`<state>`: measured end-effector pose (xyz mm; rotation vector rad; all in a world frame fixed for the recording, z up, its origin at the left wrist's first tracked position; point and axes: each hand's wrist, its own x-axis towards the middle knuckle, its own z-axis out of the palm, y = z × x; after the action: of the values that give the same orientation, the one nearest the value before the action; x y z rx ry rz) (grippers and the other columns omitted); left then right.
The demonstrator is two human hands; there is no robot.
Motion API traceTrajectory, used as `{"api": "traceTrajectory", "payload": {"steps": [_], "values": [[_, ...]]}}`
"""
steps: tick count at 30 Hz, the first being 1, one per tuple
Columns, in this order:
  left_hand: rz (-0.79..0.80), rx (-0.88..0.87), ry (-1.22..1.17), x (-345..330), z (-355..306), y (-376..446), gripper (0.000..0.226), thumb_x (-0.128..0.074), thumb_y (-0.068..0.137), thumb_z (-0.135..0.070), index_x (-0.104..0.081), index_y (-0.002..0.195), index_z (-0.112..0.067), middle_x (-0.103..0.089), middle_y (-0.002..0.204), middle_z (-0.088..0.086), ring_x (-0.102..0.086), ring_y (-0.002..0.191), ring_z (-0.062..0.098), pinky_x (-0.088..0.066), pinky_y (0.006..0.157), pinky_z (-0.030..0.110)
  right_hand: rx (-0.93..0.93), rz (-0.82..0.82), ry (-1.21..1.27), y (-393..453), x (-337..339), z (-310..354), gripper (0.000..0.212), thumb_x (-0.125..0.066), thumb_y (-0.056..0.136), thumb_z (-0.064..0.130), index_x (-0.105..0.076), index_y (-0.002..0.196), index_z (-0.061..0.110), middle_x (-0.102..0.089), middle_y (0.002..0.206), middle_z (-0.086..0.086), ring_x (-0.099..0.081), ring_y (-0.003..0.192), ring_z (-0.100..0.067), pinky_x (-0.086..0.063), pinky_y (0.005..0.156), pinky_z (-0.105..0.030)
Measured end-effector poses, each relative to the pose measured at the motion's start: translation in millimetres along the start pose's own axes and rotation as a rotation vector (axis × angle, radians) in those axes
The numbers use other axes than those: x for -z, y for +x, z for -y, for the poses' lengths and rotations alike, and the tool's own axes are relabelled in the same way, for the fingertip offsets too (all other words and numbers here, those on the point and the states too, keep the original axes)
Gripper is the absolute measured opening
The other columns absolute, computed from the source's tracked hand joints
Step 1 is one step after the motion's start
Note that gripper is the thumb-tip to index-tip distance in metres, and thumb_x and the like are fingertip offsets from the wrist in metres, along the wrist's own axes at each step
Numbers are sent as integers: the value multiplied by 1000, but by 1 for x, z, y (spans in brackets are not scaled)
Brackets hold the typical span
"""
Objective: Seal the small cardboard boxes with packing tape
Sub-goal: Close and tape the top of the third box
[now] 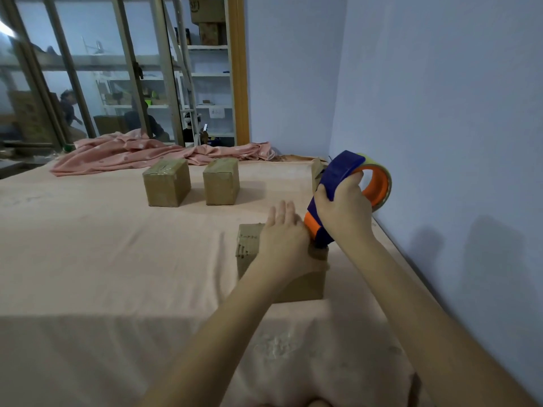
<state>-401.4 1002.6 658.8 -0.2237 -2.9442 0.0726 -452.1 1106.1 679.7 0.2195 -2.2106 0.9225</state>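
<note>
cardboard box (282, 277) is being pinned by the flat left hand (283, 233), fingers straight; right hand (343, 212), fingers wrapped round the tape dispenser (338, 183), should be pulling steadily along the seam.

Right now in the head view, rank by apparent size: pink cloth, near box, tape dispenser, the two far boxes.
1. Pink cloth
2. Near box
3. Tape dispenser
4. Two far boxes, alike; farther off, so true size is unsure.
</note>
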Motion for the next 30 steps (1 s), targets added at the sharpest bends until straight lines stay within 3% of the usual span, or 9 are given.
{"api": "traceTrajectory", "payload": {"steps": [4,8,12,15,17,20,25,30], "values": [[-3,31,-86,-14,-8,1,117,-54,75,-74,0,150,-1,-1,158,19,-1,146,29,-4,119,39,-22,-16,34,-5,-2,-2,43,-58,89,25,-35,120,7,-58,107,-8,-51,81,-13,-33,50,-14],[-14,30,-74,-15,-6,2,114,-50,77,-74,3,150,-3,2,158,18,1,146,29,-2,118,38,-102,-56,175,-3,1,-12,38,-59,89,24,-36,116,10,-53,96,2,-56,78,-12,-45,57,-20],[5,37,-83,-17,-11,-1,106,-50,83,-65,2,149,-1,4,157,20,4,146,31,0,118,40,-433,-123,539,-4,8,-43,21,-60,86,17,-51,100,5,-59,74,2,-60,65,-9,-44,54,-22],[15,51,-79,-16,-13,2,104,-49,85,-63,2,149,0,4,157,21,4,145,32,0,119,41,-727,-202,788,-12,4,-57,12,-60,84,16,-57,92,8,-61,73,2,-60,63,-8,-45,46,-16],[10,53,-85,-15,-14,4,104,-49,84,-64,2,149,0,2,157,21,4,146,31,0,119,40,-812,-267,886,-10,3,-57,7,-61,83,15,-55,80,15,-61,72,3,-61,62,-9,-47,47,-20],[8,58,-85,-16,-14,3,103,-49,84,-64,1,149,0,1,157,20,3,146,31,-1,119,40,-767,-300,862,-5,4,-50,9,-62,82,16,-52,80,16,-60,70,5,-60,59,-5,-45,42,-15],[-24,50,-90,-19,-13,-1,103,-50,84,-63,0,149,1,0,157,21,2,146,31,-1,119,39,-763,-361,797,6,25,-61,10,-59,81,16,-56,85,8,-58,68,6,-58,61,-9,-44,48,-17],[9,47,-71,-17,-9,5,104,-49,84,-65,0,149,1,-1,157,21,0,146,31,-2,118,39,-539,-329,549,8,38,-68,23,-59,82,20,-46,99,10,-58,85,5,-59,76,-9,-49,65,-23]]}}
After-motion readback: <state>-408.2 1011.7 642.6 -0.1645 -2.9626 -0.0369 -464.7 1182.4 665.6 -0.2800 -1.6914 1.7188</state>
